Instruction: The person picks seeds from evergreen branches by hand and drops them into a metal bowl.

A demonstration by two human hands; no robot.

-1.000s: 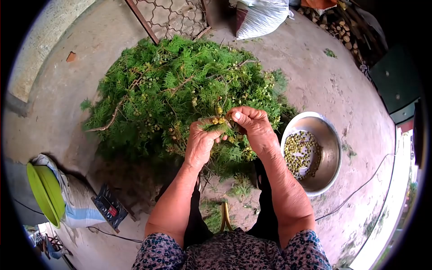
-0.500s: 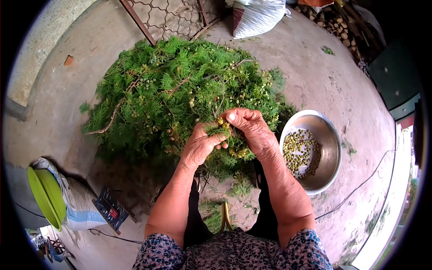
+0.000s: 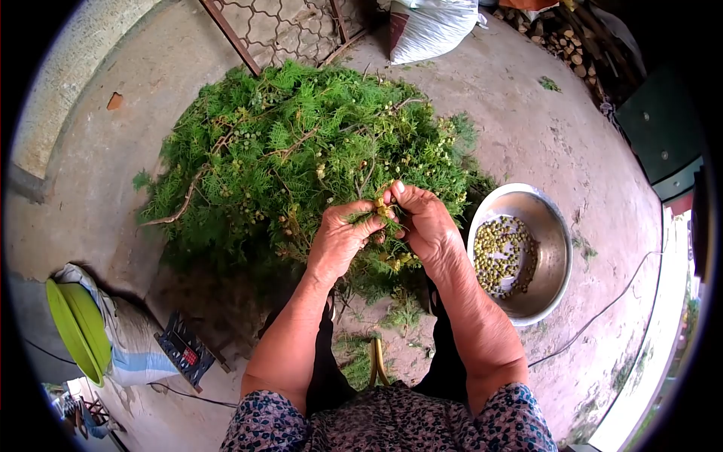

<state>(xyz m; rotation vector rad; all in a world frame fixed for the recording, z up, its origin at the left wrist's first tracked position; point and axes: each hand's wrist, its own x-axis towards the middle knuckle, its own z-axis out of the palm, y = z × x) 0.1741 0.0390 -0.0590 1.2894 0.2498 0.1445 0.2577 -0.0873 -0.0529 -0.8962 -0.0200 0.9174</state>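
Branches [image 3: 263,158] in a broad green heap bear many small round cones, so most of the picking seems left. At the heap's near edge the left hand [image 3: 336,237] holds a leafy sprig [image 3: 385,210] with yellowish cones on it, thumb and fingers drawn narrow around its stem. The right hand [image 3: 429,226] meets it from the other side, thumb and forefinger near together at the cones; whether they pinch 1, I cannot tell. Farther right, loose cones [image 3: 495,245] lie in a metal basin [image 3: 553,264], covering only part of its bottom, so the work looks well begun but far from finished.

Around this, from the left, stand a lime-green tub [image 3: 77,328], a pale sack [image 3: 139,339] beside it and a dark tray [image 3: 185,351]. Past the heap are a metal grille [image 3: 232,40], a stuffed white sack [image 3: 437,32], stacked firewood [image 3: 570,51] and a dark green panel [image 3: 664,124]. Nothing appears to block the right hand from the basin; tangled foliage is the main hindrance, hiding part of the crop.
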